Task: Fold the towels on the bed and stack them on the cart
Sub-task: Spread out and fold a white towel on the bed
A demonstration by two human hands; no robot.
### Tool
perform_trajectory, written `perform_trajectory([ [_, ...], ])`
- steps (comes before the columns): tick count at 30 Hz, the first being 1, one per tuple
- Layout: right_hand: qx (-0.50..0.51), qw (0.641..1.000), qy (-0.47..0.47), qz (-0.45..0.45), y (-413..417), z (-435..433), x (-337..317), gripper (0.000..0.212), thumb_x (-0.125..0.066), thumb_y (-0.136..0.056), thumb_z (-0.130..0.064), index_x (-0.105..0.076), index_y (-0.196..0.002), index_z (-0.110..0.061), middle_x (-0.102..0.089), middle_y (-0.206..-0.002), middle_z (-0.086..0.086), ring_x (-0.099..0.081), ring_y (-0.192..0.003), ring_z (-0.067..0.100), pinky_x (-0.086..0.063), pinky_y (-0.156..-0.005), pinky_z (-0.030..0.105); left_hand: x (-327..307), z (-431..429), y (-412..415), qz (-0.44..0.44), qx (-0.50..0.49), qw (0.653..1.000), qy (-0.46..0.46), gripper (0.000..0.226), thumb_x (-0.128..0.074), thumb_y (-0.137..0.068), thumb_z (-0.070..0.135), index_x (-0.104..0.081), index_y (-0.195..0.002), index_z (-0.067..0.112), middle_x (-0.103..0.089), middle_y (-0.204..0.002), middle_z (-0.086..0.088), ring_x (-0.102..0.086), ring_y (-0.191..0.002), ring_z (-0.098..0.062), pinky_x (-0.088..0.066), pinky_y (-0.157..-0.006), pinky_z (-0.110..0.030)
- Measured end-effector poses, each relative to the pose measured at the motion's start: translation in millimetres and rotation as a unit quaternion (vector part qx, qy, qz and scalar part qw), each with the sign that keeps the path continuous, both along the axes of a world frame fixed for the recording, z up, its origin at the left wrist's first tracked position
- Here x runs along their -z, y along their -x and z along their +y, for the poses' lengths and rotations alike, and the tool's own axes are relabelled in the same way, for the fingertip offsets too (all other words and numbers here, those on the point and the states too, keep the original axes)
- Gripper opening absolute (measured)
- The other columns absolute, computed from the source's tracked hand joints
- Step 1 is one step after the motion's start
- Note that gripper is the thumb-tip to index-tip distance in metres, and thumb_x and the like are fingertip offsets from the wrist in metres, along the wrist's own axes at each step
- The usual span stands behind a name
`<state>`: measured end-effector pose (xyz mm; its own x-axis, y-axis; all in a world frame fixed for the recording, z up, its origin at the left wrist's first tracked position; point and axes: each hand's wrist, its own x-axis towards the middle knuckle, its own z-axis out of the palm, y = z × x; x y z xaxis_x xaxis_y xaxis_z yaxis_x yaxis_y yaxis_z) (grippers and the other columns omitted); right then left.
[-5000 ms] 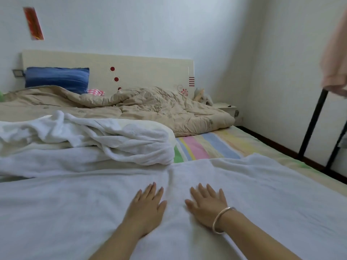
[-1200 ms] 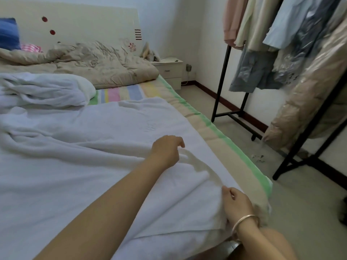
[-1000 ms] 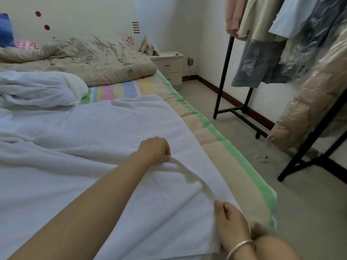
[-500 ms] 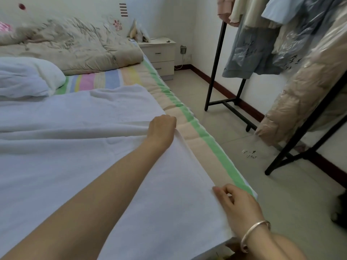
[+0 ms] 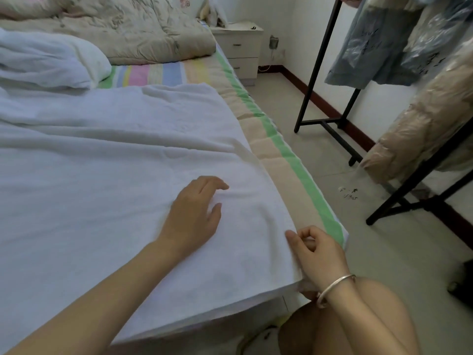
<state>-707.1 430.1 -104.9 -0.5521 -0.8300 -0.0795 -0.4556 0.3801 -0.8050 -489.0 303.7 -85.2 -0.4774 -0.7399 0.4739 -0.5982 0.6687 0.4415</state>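
Since half a second ago, the left hand [image 5: 197, 211] has let go of the towel [image 5: 115, 175] edge it was clutching and come back toward the person. It now lies palm down on the cloth, fingers relaxed and slightly spread, its grip wide and holding nothing. The right hand [image 5: 317, 252], with a thin metal bangle [image 5: 335, 285] on its wrist, stays at the towel's right edge near the front corner. Its grip is narrow, thumb and curled forefinger pinching the hem.

The towel is white, thick terry. It lies spread flat over the bed [image 5: 289, 155], with soft creases across its far half and a straight right edge running along the mattress side. The bed's cover is quilted beige with a green band, and pastel stripes show farther up. Beyond the towel sit a rumpled heap [image 5: 46, 62] of white cloth and a puffy tan quilt [image 5: 140, 29]. A black metal rack [image 5: 317, 60] stands on the floor to the right, hung with clothes in clear plastic.
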Motion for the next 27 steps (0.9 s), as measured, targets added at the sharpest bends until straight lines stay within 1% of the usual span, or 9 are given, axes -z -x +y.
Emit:
perform_trajectory([
  [3,-0.005,1.0,-0.005,0.007,0.5,4.2,1.7,0.031,-0.066,-0.085,-0.044,-0.061,-0.072,-0.016,-0.067,-0.063,0.0,-0.06,-0.064,0.018,-0.042,-0.059,0.028,3.6,55.4,-20.4,0.016,0.001,0.999,0.034,0.015,-0.059,-0.087,0.03,-0.064,-0.095,0.019,-0.062,-0.091,0.007,-0.057,-0.08,-0.009,-0.048,-0.072,-0.023],
  [6,-0.013,0.999,-0.014,0.038,-4.9,7.4,1.1,0.037,-0.061,-0.087,-0.048,-0.06,-0.071,-0.015,-0.06,-0.061,-0.004,-0.054,-0.061,0.015,-0.038,-0.056,0.028,8.0,99.1,-31.3,-0.02,0.045,0.997,0.062,0.024,-0.063,-0.084,0.045,-0.063,-0.084,0.021,-0.057,-0.076,0.009,-0.05,-0.065,-0.006,-0.042,-0.058,-0.02],
  [8,-0.018,0.998,-0.014,0.059,-8.4,7.8,0.8,0.04,-0.059,-0.089,-0.048,-0.056,-0.068,-0.014,-0.056,-0.06,-0.004,-0.051,-0.059,0.015,-0.035,-0.054,0.028,16.3,115.8,-41.9,-0.087,0.074,0.989,0.097,0.028,-0.065,-0.082,0.049,-0.062,-0.08,0.021,-0.055,-0.074,0.008,-0.047,-0.061,-0.01,-0.036,-0.054,-0.022],
  [12,-0.021,0.999,-0.004,0.05,-9.8,9.1,3.4,0.038,-0.061,-0.088,-0.046,-0.056,-0.07,-0.014,-0.057,-0.062,-0.002,-0.051,-0.06,0.017,-0.036,-0.055,0.031,27.7,120.8,-65.4,-0.183,0.077,0.965,0.173,0.007,-0.066,-0.076,0.022,-0.061,-0.081,0.02,-0.053,-0.073,0.003,-0.04,-0.063,-0.015,-0.034,-0.049,-0.027],
  [15,-0.031,0.999,0.002,-0.008,-6.5,11.8,5.5,0.025,-0.067,-0.087,-0.035,-0.062,-0.08,-0.012,-0.067,-0.076,0.003,-0.062,-0.074,0.023,-0.047,-0.068,0.035,30.0,118.9,-76.2,-0.209,0.075,0.955,0.194,0.012,-0.066,-0.072,0.008,-0.063,-0.079,0.017,-0.052,-0.072,0.001,-0.046,-0.059,-0.018,-0.037,-0.045,-0.03],
  [19,-0.057,0.997,-0.006,-0.044,2.9,23.4,4.7,0.017,-0.066,-0.09,-0.026,-0.062,-0.085,-0.01,-0.069,-0.086,0.012,-0.065,-0.084,0.031,-0.052,-0.075,0.039,31.4,125.3,-81.2,-0.219,0.09,0.959,0.157,0.02,-0.071,-0.068,0.005,-0.056,-0.077,0.016,-0.048,-0.074,0.001,-0.049,-0.058,-0.018,-0.038,-0.039,-0.031],
  [22,-0.065,0.996,-0.018,-0.062,10.8,40.2,12.0,0.015,-0.067,-0.089,-0.03,-0.064,-0.085,-0.015,-0.071,-0.085,0.007,-0.068,-0.083,0.028,-0.055,-0.078,0.043,31.9,136.5,-79.1,-0.225,0.131,0.955,0.144,0.029,-0.069,-0.064,0.006,-0.047,-0.08,0.017,-0.045,-0.075,0.003,-0.046,-0.057,-0.015,-0.037,-0.036,-0.029],
  [26,-0.071,0.991,-0.028,-0.111,7.0,66.0,14.3,0.013,-0.067,-0.089,-0.022,-0.063,-0.086,-0.009,-0.069,-0.08,0.007,-0.065,-0.07,0.02,-0.056,-0.061,0.03,37.9,155.1,-79.6,-0.247,0.16,0.945,0.145,0.043,-0.071,-0.055,0.01,-0.037,-0.082,0.019,-0.043,-0.073,0.004,-0.044,-0.053,-0.014,-0.031,-0.034,-0.027],
  [27,-0.071,0.989,-0.032,-0.124,4.9,68.5,16.8,0.014,-0.068,-0.089,-0.019,-0.062,-0.085,-0.007,-0.068,-0.079,0.01,-0.063,-0.068,0.021,-0.057,-0.06,0.032,40.3,156.0,-82.0,-0.258,0.159,0.942,0.144,0.045,-0.071,-0.054,0.011,-0.037,-0.082,0.019,-0.043,-0.073,0.004,-0.044,-0.052,-0.014,-0.03,-0.034,-0.027],
])
